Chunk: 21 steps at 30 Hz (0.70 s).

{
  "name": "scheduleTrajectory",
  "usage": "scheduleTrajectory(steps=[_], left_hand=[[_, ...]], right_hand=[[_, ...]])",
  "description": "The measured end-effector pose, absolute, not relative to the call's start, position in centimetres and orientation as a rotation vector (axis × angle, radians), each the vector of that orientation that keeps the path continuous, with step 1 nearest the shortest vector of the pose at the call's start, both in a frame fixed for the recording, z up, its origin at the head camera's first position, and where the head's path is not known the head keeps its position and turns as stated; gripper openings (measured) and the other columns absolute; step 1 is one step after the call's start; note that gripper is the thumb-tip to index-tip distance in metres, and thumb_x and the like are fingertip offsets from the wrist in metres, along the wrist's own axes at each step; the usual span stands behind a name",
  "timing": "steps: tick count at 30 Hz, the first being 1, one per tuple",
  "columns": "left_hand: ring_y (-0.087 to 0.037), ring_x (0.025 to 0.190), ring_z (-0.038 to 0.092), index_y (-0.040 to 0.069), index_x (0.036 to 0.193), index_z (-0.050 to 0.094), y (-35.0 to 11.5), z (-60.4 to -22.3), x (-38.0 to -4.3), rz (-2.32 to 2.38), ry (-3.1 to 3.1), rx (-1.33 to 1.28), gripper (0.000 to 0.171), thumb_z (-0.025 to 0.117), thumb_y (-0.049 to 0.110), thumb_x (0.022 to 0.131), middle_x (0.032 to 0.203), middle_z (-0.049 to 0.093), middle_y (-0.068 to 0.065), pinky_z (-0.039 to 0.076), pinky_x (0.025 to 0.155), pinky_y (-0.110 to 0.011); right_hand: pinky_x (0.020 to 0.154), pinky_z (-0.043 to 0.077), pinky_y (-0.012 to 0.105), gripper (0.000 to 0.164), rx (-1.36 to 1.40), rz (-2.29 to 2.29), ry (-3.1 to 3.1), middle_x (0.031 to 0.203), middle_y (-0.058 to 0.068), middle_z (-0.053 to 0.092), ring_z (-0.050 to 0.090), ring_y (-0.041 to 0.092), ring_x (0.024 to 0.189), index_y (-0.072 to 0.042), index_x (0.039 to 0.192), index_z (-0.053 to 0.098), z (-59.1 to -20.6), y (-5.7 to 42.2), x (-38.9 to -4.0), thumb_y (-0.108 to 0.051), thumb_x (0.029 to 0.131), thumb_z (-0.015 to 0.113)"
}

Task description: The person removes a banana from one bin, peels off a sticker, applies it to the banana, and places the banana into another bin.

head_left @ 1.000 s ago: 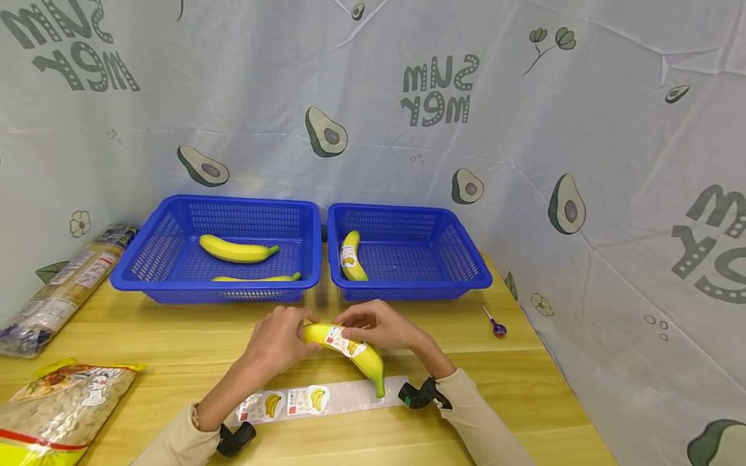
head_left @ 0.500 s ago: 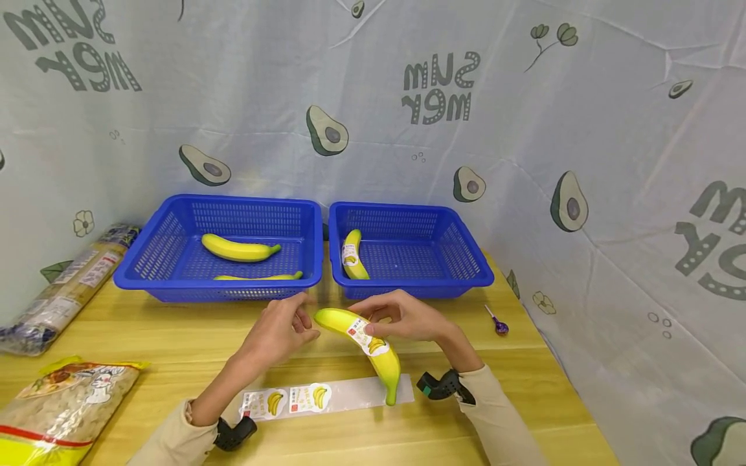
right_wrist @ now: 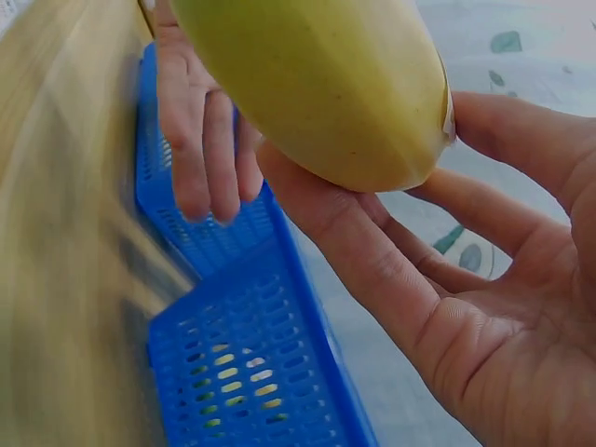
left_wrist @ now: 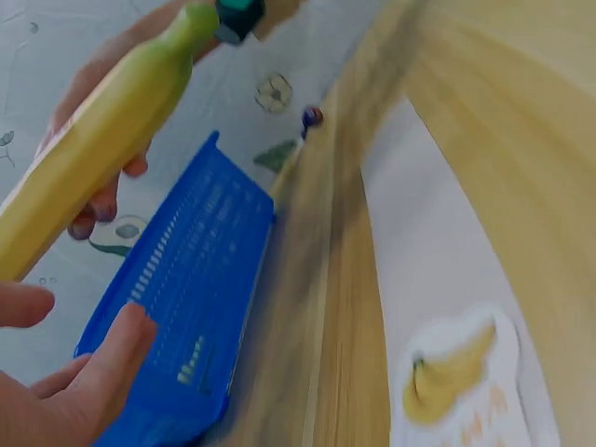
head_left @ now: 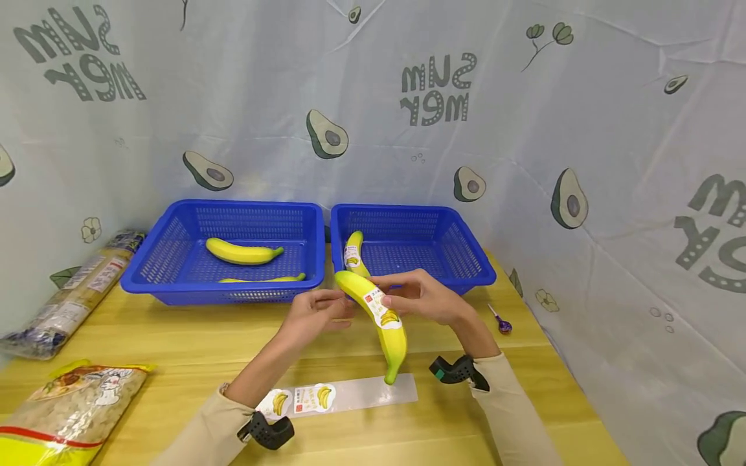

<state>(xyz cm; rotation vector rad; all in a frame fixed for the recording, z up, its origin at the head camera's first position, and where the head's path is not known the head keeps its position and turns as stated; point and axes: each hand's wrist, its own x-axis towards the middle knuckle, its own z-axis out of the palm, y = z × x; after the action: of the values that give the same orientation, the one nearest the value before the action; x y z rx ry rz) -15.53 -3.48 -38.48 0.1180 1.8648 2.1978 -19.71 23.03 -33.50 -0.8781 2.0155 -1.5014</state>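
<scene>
Head: right hand (head_left: 423, 296) holds labelled banana (head_left: 395, 340); cloth (head_left: 381, 155): mirrored "summer".

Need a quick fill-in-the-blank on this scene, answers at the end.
1. The right hand holds a banana whose skin is mostly ____.
2. In the left basket, ____ bananas are visible.
3. The stickers on the backing strip picture ____.
4. The right basket is coloured ____.

Missing words: yellow; two; bananas; blue.
</scene>
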Motion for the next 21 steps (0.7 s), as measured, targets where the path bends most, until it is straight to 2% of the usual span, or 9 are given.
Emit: scheduleTrajectory(steps=[3,6,10,13,16,21], left_hand=[[-0.042,0.121,0.072,-0.018,0.139,0.055,-2.7,-38.6,-16.1,2.312,1.710,0.011,0.036,0.059,0.003,0.109,0.135,0.066,-0.034,0.062,0.099,-0.045],[-0.036,0.112,0.076,-0.018,0.135,0.057,-1.9,-38.8,-16.7,2.412,1.592,-0.083,0.032,0.057,0.001,0.110,0.133,0.067,-0.036,0.062,0.098,-0.044],[-0.029,0.106,0.077,-0.019,0.141,0.052,-1.6,-39.1,-17.3,2.474,1.450,-0.157,0.037,0.057,0.001,0.110,0.133,0.067,-0.036,0.061,0.101,-0.044],[-0.030,0.107,0.077,-0.018,0.144,0.049,-1.5,-39.2,-17.8,2.502,1.359,-0.188,0.040,0.057,0.001,0.110,0.126,0.070,-0.033,0.060,0.102,-0.045],[-0.031,0.107,0.076,-0.014,0.139,0.052,-1.5,-39.3,-18.3,2.543,1.266,-0.244,0.032,0.056,0.000,0.111,0.116,0.072,-0.023,0.060,0.102,-0.045],[-0.037,0.111,0.073,-0.006,0.121,0.057,-1.4,-39.5,-19.2,2.627,1.098,-0.366,0.012,0.056,-0.003,0.109,0.110,0.064,-0.021,0.059,0.104,-0.047]], right_hand=[[0.091,0.065,0.047,0.052,-0.866,-1.512,2.044,0.139,0.026,0.064,0.074,0.026,0.111,0.004,0.156,0.051,-33.1,23.0,-20.2,-0.012,0.109,0.065],[0.090,0.065,0.047,0.051,-0.847,-1.501,2.092,0.137,0.024,0.066,0.074,0.027,0.109,0.001,0.156,0.053,-32.7,23.1,-20.6,-0.013,0.109,0.065],[0.089,0.066,0.045,0.050,-0.837,-1.500,2.130,0.135,0.023,0.066,0.074,0.027,0.107,-0.002,0.156,0.055,-32.1,23.2,-21.4,-0.015,0.108,0.065],[0.089,0.066,0.045,0.053,-0.853,-1.496,2.145,0.138,0.025,0.064,0.075,0.025,0.108,0.000,0.157,0.053,-31.6,23.4,-22.1,-0.018,0.108,0.066],[0.089,0.066,0.045,0.054,-0.866,-1.489,2.161,0.140,0.027,0.063,0.074,0.023,0.110,0.003,0.157,0.051,-31.0,23.6,-23.1,-0.017,0.109,0.064],[0.091,0.065,0.043,0.051,-0.840,-1.483,2.196,0.142,0.027,0.061,0.072,0.022,0.111,0.002,0.158,0.050,-30.3,23.7,-24.7,-0.010,0.109,0.060]])
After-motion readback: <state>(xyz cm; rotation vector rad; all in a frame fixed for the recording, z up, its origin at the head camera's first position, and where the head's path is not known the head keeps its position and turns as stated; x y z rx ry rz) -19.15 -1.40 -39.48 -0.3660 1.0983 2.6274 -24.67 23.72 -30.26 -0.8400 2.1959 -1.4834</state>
